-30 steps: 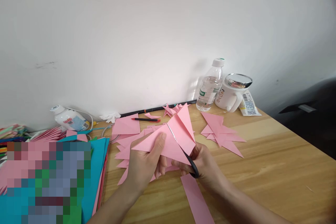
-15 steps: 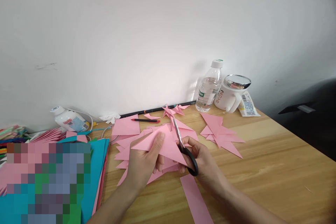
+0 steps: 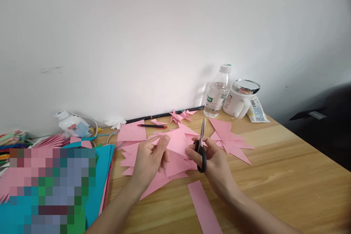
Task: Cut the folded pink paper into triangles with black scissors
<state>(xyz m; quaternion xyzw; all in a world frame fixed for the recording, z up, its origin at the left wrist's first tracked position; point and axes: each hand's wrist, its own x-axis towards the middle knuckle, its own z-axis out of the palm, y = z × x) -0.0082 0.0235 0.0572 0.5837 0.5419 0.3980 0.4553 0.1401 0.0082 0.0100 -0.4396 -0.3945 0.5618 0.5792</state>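
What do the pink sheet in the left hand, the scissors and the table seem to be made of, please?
The pink sheet looks like thin matte paper: it holds sharp creases. The scissors show shiny, probably steel blades and glossy black handles, likely plastic. The table shows pale wood grain with a slight sheen; solid wood or laminate cannot be told.

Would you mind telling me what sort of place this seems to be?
Probably a paper-craft desk against a wall: cut pink paper, scissors in the right hand, and stacked coloured sheets on the wooden table.
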